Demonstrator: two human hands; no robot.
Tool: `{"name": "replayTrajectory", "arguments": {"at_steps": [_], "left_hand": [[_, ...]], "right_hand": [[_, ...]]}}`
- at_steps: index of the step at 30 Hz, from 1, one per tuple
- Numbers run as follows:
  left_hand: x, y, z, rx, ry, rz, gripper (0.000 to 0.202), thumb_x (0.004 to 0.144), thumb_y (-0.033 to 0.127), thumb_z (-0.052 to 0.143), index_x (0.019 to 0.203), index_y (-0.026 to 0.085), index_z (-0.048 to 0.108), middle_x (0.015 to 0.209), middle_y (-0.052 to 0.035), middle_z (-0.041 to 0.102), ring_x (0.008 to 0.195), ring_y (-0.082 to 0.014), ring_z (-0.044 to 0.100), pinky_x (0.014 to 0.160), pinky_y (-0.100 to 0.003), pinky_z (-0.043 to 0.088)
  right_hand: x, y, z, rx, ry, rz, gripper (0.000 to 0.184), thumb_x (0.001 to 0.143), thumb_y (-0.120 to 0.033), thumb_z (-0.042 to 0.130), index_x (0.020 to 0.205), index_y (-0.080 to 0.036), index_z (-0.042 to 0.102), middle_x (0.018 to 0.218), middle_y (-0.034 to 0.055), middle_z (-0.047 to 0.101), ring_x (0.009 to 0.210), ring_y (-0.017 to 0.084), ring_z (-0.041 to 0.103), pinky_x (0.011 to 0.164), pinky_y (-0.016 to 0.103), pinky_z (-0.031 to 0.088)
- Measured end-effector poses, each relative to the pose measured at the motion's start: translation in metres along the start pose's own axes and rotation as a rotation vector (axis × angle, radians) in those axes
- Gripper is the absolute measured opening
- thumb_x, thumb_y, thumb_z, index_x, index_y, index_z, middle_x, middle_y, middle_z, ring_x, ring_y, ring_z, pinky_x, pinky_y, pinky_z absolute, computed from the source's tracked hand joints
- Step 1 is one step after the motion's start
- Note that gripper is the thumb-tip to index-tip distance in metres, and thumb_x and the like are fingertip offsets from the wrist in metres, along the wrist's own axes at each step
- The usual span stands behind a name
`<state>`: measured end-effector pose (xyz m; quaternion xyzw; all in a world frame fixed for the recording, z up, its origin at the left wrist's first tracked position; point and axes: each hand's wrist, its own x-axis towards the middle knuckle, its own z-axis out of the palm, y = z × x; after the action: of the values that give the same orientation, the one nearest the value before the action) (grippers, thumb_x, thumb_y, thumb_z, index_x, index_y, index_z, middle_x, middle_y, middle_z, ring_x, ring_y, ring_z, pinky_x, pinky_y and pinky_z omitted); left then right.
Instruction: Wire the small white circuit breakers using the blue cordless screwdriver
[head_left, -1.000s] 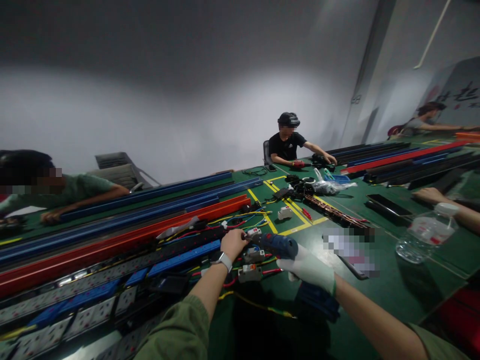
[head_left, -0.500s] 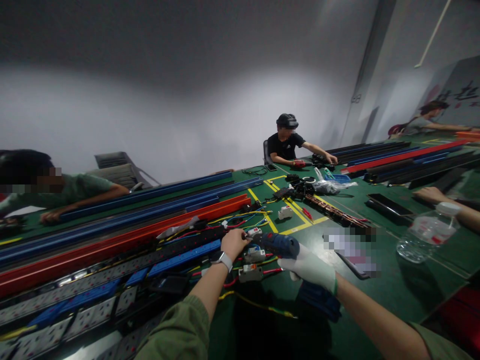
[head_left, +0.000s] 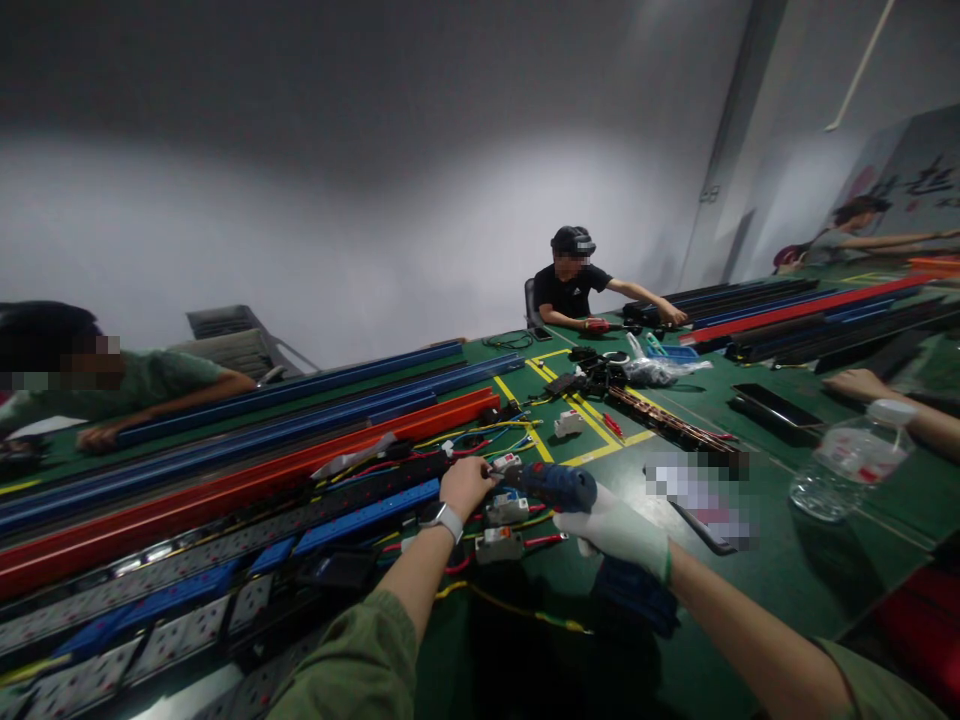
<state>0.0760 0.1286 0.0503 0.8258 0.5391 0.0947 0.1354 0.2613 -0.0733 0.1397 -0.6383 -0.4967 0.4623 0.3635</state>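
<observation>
My right hand [head_left: 622, 530], in a white glove, is wrapped round the grip of a blue cordless drill [head_left: 559, 484], whose front end points left. Bare except for a watch at the wrist, my left hand [head_left: 465, 486] has its fingers pinched together close to the drill's tip. Whatever lies between those fingers is too small to make out. Just beyond the drill is a white circuit breaker [head_left: 505, 461], partly hidden. Two more breakers, one in the middle [head_left: 508, 509] and one nearer me [head_left: 499, 545], sit below it with red and yellow-green wires attached.
To the left lie power strips [head_left: 367, 515], an orange rail [head_left: 247, 478] and blue rails. A phone [head_left: 697, 500], a water bottle [head_left: 851, 465] and a copper-coloured bar [head_left: 675, 425] are on the right. Co-workers sit at the far side and at both ends.
Both my hands and the drill keep nearly the same position, while the whole view shifts slightly. The co-worker across the table has stretched an arm a little further right.
</observation>
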Motion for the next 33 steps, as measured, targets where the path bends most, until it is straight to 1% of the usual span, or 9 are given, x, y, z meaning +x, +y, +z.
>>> {"name": "replayTrajectory", "arguments": {"at_steps": [4, 7, 11, 14, 17, 23, 25, 29, 33], "left_hand": [[0.001, -0.002, 0.002, -0.002, -0.006, 0.002, 0.023, 0.085, 0.043, 0.071, 0.100, 0.027, 0.079, 0.106, -0.0068, 0.079, 0.104, -0.0236, 0.071, 0.089, -0.028, 0.050], [0.001, -0.003, 0.003, -0.008, 0.004, 0.009, 0.024, 0.084, 0.043, 0.073, 0.102, 0.027, 0.078, 0.106, -0.0062, 0.079, 0.104, -0.0234, 0.071, 0.088, -0.028, 0.050], [0.001, -0.003, 0.002, -0.010, 0.010, 0.012, 0.025, 0.084, 0.044, 0.073, 0.101, 0.027, 0.078, 0.107, -0.0061, 0.079, 0.105, -0.0227, 0.071, 0.090, -0.027, 0.050], [0.002, -0.002, 0.002, -0.001, -0.005, 0.001, 0.024, 0.085, 0.045, 0.073, 0.099, 0.026, 0.078, 0.106, -0.0068, 0.079, 0.104, -0.0230, 0.071, 0.090, -0.028, 0.050], [0.003, -0.002, 0.003, 0.003, -0.004, 0.004, 0.024, 0.084, 0.044, 0.073, 0.099, 0.026, 0.078, 0.106, -0.0066, 0.078, 0.103, -0.0232, 0.072, 0.090, -0.028, 0.050], [0.003, -0.004, 0.004, -0.007, 0.000, 0.012, 0.024, 0.085, 0.042, 0.072, 0.102, 0.026, 0.078, 0.107, -0.0058, 0.079, 0.105, -0.0221, 0.071, 0.092, -0.027, 0.050], [0.003, -0.004, 0.004, -0.005, -0.001, 0.011, 0.023, 0.085, 0.042, 0.072, 0.101, 0.026, 0.078, 0.106, -0.0060, 0.079, 0.105, -0.0224, 0.071, 0.091, -0.027, 0.050], [0.002, -0.003, 0.003, 0.003, 0.010, 0.013, 0.024, 0.085, 0.043, 0.071, 0.101, 0.026, 0.078, 0.106, -0.0061, 0.079, 0.104, -0.0231, 0.072, 0.089, -0.028, 0.050], [0.002, -0.002, 0.002, 0.000, 0.001, 0.011, 0.026, 0.085, 0.045, 0.072, 0.102, 0.026, 0.078, 0.106, -0.0066, 0.079, 0.104, -0.0230, 0.072, 0.090, -0.028, 0.050]], "right_hand": [[0.000, 0.001, 0.001, -0.013, -0.010, -0.002, 0.054, 0.084, -0.020, 0.066, 0.137, -0.019, 0.057, 0.056, -0.0085, 0.058, 0.043, 0.008, 0.052, 0.042, 0.016, 0.040], [-0.001, 0.000, 0.002, -0.004, 0.003, -0.003, 0.051, 0.083, -0.019, 0.065, 0.133, -0.019, 0.059, 0.055, -0.0090, 0.056, 0.042, 0.008, 0.050, 0.042, 0.016, 0.039], [0.001, 0.002, 0.001, -0.007, -0.004, -0.021, 0.055, 0.082, -0.017, 0.065, 0.137, -0.020, 0.057, 0.059, -0.0083, 0.060, 0.042, 0.007, 0.050, 0.041, 0.016, 0.038], [0.003, 0.006, -0.001, -0.019, -0.015, -0.011, 0.058, 0.083, -0.020, 0.066, 0.140, -0.020, 0.056, 0.058, -0.0075, 0.060, 0.043, 0.008, 0.052, 0.042, 0.017, 0.039], [0.003, 0.007, -0.001, -0.014, -0.027, -0.030, 0.059, 0.083, -0.020, 0.066, 0.141, -0.021, 0.055, 0.059, -0.0070, 0.062, 0.043, 0.008, 0.052, 0.043, 0.017, 0.041], [0.001, 0.002, 0.002, -0.024, 0.004, 0.005, 0.043, 0.081, -0.019, 0.065, 0.124, -0.018, 0.065, 0.054, -0.0089, 0.052, 0.041, 0.007, 0.047, 0.041, 0.017, 0.039], [0.001, 0.001, 0.001, -0.035, -0.001, 0.017, 0.045, 0.081, -0.019, 0.064, 0.126, -0.018, 0.065, 0.055, -0.0081, 0.054, 0.041, 0.008, 0.048, 0.042, 0.017, 0.040], [0.000, -0.002, 0.000, -0.022, -0.017, -0.023, 0.060, 0.082, -0.019, 0.065, 0.141, -0.021, 0.057, 0.065, -0.0051, 0.064, 0.043, 0.008, 0.051, 0.043, 0.018, 0.042], [0.000, -0.003, -0.001, -0.051, -0.025, -0.021, 0.059, 0.082, -0.016, 0.062, 0.140, -0.019, 0.059, 0.059, -0.0064, 0.059, 0.041, 0.008, 0.049, 0.042, 0.018, 0.041]]}}
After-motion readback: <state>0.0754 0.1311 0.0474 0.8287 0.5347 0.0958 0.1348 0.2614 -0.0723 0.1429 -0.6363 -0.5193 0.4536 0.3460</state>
